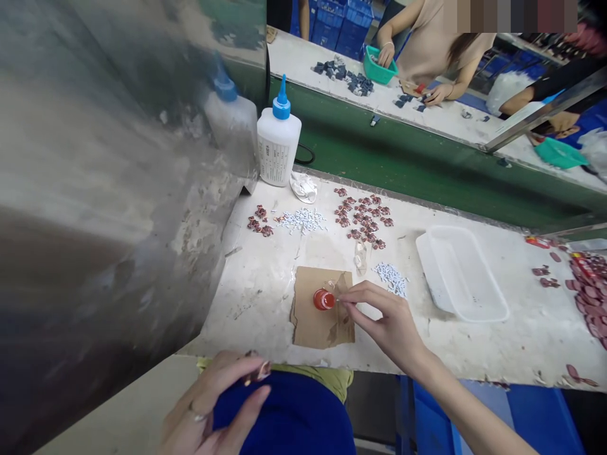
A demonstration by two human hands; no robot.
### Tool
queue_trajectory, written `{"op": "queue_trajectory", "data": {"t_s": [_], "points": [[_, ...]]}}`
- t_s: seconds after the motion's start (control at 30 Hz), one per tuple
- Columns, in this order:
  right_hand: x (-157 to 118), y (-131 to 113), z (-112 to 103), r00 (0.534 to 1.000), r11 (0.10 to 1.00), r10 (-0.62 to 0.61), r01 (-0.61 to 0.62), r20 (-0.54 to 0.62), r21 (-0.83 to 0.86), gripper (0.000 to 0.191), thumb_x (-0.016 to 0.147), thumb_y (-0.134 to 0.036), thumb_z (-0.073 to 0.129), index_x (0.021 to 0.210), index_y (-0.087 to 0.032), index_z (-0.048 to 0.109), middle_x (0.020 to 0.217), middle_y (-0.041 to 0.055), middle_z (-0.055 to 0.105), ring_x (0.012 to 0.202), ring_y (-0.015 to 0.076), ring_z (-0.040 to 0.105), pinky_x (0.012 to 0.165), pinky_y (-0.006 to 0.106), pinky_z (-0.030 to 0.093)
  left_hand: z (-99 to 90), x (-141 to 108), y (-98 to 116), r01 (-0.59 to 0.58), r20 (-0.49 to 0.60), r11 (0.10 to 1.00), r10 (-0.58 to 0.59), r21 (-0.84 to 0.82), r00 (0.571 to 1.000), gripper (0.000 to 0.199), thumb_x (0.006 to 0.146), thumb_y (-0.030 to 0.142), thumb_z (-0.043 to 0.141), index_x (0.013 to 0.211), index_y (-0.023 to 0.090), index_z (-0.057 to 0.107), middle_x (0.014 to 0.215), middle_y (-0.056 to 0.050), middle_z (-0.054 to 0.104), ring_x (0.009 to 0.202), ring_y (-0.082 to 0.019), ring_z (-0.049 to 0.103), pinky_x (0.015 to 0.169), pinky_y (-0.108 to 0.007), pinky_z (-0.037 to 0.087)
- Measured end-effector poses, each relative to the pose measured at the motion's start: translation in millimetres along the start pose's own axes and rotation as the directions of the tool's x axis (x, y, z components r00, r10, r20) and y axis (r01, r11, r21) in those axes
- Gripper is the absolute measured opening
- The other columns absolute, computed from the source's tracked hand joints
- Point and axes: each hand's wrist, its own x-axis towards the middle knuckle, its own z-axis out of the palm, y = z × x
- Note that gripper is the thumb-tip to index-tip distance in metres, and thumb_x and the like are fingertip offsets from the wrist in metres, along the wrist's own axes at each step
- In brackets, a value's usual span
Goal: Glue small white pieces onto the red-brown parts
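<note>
My left hand [220, 404] is at the table's front edge, its fingers around a small brown figure piece [257, 371] with lighter marks. Over a torn square of cardboard [310, 332], my right hand [386, 319] pinches something tiny and thin between thumb and forefinger, too small to name. Its fingertips are close beside a small red cup-like container [324, 299] on the cardboard. Behind the cardboard lie a loose group of similar brown pieces [365, 219] and a pile of tiny pale-blue bits [303, 220]. Another pale-blue pile [391, 279] lies just beyond my right hand.
A white bottle with a blue nozzle [279, 142] stands by the metal panel [142, 189] on the left. To the right are a translucent plastic tray [467, 272] and a heap of reddish-brown parts [592, 294]. Across the green divider, a person handles dark pieces beside a teal basket [379, 72].
</note>
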Motion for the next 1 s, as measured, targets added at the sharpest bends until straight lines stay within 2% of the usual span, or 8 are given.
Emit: {"op": "queue_trajectory", "data": {"t_s": [0.1,0.2,0.3,0.4,0.63,0.7,0.83,1.0], "points": [[-5,-4,2,0.995,0.998,0.043,-0.038,-0.092,0.052,0.015,0.097,-0.015,0.064,0.099,-0.027,0.073,0.092,0.0035,0.076,0.087,0.0204,0.071,0.075,0.035,0.058,19.8,26,4,-0.127,0.046,0.992,0.128,-0.019,0.991,0.029,0.09,0.005,0.068,0.114,0.022,0.065,0.096,0.002,0.074,0.085,-0.006,0.071,0.086,-0.011,0.058],[-10,-6,3,0.987,0.992,0.097,-0.084,-0.13,0.097,0.014,0.096,-0.016,0.064,0.099,-0.026,0.074,0.093,0.0037,0.075,0.087,0.0198,0.071,0.075,0.035,0.057,32.9,41,5,-0.149,0.046,0.989,0.148,0.005,0.988,0.028,0.092,0.005,0.066,0.113,0.023,0.067,0.101,0.003,0.075,0.093,-0.005,0.072,0.093,-0.01,0.056],[-14,-3,4,0.977,0.984,0.142,-0.122,-0.159,0.13,0.014,0.096,-0.017,0.064,0.098,-0.026,0.075,0.092,0.0037,0.074,0.086,0.0194,0.07,0.075,0.035,0.056,41.0,45,2,-0.009,0.047,1.0,0.009,-0.007,0.999,0.031,0.095,0.009,0.062,0.119,0.029,0.069,0.111,0.004,0.076,0.102,-0.005,0.073,0.099,-0.01,0.055],[-17,-1,5,0.963,0.974,0.189,-0.16,-0.19,0.161,0.012,0.096,-0.019,0.065,0.095,-0.026,0.075,0.09,0.004,0.074,0.084,0.0197,0.07,0.073,0.035,0.057,47.3,45,-2,0.154,0.049,0.981,-0.149,-0.12,0.988,0.026,0.101,0.016,0.055,0.118,0.029,0.069,0.107,0.001,0.076,0.098,-0.006,0.075,0.092,-0.009,0.058],[-14,-15,7,0.946,0.914,0.28,-0.212,-0.16,0.347,0.008,0.093,-0.023,0.071,0.093,-0.027,0.077,0.088,0.0033,0.075,0.083,0.0187,0.071,0.073,0.033,0.059,53.2,41,2,0.212,-0.034,0.968,-0.218,-0.137,0.975,0.027,0.094,0.018,0.067,0.12,0.023,0.06,0.1,0.001,0.077,0.09,-0.008,0.077,0.085,-0.011,0.062],[-14,-21,5,0.949,0.9,0.279,-0.206,-0.144,0.384,0.01,0.094,-0.021,0.07,0.094,-0.028,0.077,0.088,0.0023,0.075,0.083,0.0176,0.07,0.072,0.032,0.059,50.2,40,7,0.148,-0.023,0.983,-0.152,-0.109,0.988,0.026,0.091,0.014,0.071,0.114,0.024,0.063,0.099,0.004,0.077,0.092,-0.007,0.077,0.09,-0.011,0.061],[-16,-36,0,0.97,0.912,0.205,-0.142,-0.127,0.386,0.017,0.094,-0.015,0.069,0.097,-0.03,0.077,0.089,0.0013,0.074,0.085,0.0172,0.069,0.073,0.032,0.057,42.3,45,17,-0.158,0.026,0.987,0.157,0.019,0.987,0.037,0.09,0.001,0.067,0.118,0.024,0.069,0.107,0.002,0.074,0.098,-0.006,0.072,0.094,-0.014,0.06],[-16,-57,-1,0.992,0.947,0.051,-0.01,-0.118,0.322,0.029,0.089,-0.005,0.07,0.103,-0.03,0.075,0.093,0.0001,0.076,0.086,0.017,0.072,0.074,0.033,0.059,38.7,48,25,-0.256,0.128,0.966,0.251,0.023,0.959,0.037,0.092,0.001,0.064,0.124,0.019,0.066,0.103,-0.003,0.069,0.094,-0.006,0.07,0.085,-0.013,0.059]]}}
